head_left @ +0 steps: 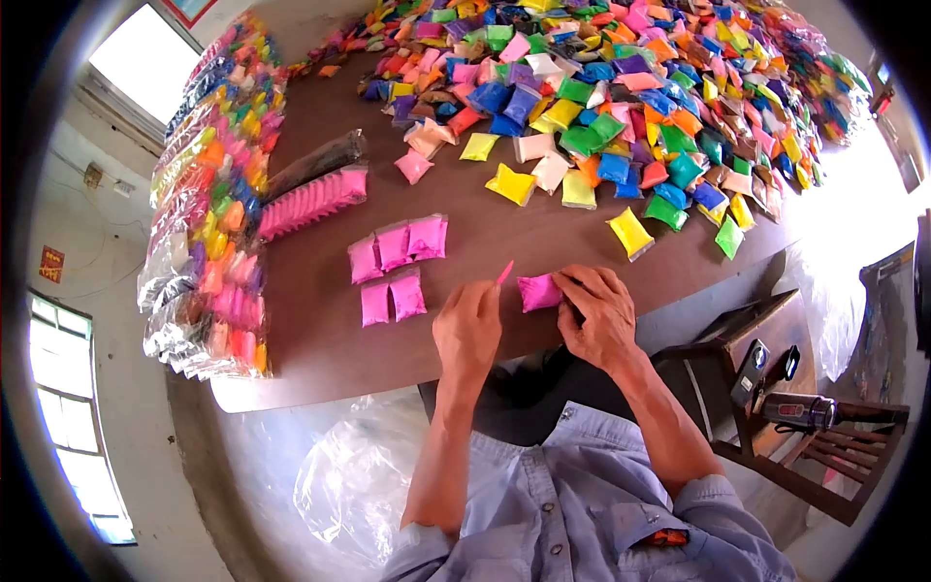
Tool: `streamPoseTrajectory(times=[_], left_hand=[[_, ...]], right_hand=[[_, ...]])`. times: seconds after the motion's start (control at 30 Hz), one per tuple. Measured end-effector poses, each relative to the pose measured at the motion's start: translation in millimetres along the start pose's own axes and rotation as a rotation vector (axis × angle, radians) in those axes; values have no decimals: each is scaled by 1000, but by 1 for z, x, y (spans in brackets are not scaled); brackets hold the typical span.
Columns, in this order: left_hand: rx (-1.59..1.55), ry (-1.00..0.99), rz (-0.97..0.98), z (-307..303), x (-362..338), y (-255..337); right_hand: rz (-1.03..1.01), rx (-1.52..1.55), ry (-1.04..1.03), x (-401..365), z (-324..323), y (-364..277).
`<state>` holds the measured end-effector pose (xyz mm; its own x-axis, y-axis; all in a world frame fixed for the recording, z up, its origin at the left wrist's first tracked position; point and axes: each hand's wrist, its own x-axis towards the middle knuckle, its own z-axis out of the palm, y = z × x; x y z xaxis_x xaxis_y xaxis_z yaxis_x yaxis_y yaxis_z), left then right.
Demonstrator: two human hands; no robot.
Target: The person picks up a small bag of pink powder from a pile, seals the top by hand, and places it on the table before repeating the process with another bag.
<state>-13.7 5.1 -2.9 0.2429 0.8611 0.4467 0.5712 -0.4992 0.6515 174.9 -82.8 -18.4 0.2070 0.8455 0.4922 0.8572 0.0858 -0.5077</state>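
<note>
Near the table's front edge, my left hand (468, 328) is closed on a thin pink strip (505, 273) that sticks up from its fingertips. My right hand (597, 312), to the right, has its fingers on the right end of a small magenta packet (538, 292) lying on the table. Left of my left hand lie several magenta packets in two rows: an upper row (395, 246) of three and a lower row (393, 299) of two.
A large heap of coloured packets (582, 107) covers the table's far side. Packed bags (218, 223) line its left end, beside a row of pink packets (315, 202). At right, a wooden stool (776, 335) holds a flask (797, 411).
</note>
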Motion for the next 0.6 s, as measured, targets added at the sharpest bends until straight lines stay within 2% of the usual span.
streamPoseTrajectory(times=[0.13, 0.17, 0.23, 0.3, 0.37, 0.43, 0.6], left_hand=[[-17, 176, -20, -37, -14, -12], [-13, 187, -26, -48, -18, -24], [-10, 341, -161, -75, -23, -53], [113, 446, -203, -102, -27, -92], [180, 487, -313, -129, -33, -133], [205, 487, -341, -149, -34, -159], [291, 469, -366, -154, -38, -181]], right_hand=[[-28, 44, 17, -3, 3, 8], [-27, 68, 22, -3, 2, 10], [-38, 97, 20, -2, 2, 8], [-26, 46, 70, -2, -1, -1], [-30, 20, 48, -1, -3, -14], [-47, -87, -11, -1, -2, -28], [-67, -161, 5, -7, 11, -34]])
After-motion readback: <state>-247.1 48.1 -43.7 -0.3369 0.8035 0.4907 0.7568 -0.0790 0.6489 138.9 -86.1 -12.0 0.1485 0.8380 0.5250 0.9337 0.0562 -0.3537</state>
